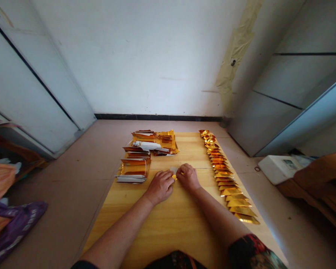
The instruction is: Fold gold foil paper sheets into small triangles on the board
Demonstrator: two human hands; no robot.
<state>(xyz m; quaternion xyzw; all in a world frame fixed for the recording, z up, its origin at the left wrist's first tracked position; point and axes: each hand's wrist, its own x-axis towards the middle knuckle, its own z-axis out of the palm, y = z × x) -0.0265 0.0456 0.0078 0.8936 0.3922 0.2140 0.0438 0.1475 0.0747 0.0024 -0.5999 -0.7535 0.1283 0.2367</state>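
Foil paper [174,177], gold and whitish, is pinched in both hands [160,186] [188,177] over a grained wooden tabletop [170,224].

The folded foil pieces [235,203] are gold with coppery glints, while the stacked sheets [134,166] mix gold, brown and white. Yellow wood grain runs across the table [168,231]. The sleeve [252,248] is black patterned with red; the bag [24,220] is purple with white lettering.
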